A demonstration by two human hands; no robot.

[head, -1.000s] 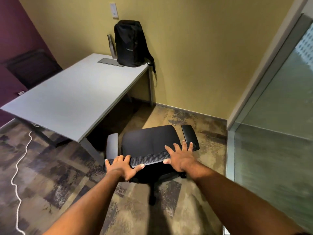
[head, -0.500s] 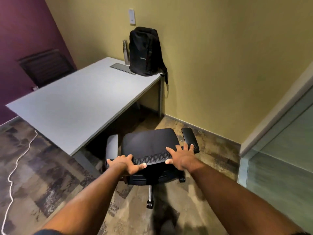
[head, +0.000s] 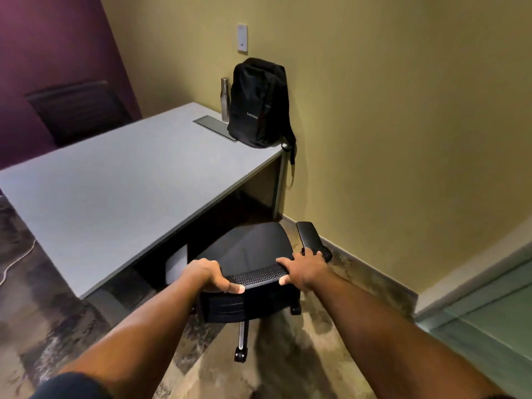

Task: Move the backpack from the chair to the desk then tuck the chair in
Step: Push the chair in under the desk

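Observation:
The black backpack stands upright at the far right corner of the grey desk, leaning on the yellow wall, a strap hanging over the edge. The black office chair sits at the desk's near right side, its seat partly under the desktop and its left armrest hidden in the shadow below. My left hand grips the left end of the backrest's mesh top edge. My right hand grips the right end, close to the right armrest.
A steel bottle and a grey cable hatch sit beside the backpack. Another dark chair stands behind the desk by the purple wall. A white cable lies on the carpet at left. A glass partition is at right.
The chair has rolled forward toward the desk, its seat and left armrest now going under the desktop. Both hands stayed on the backrest and I stepped closer.

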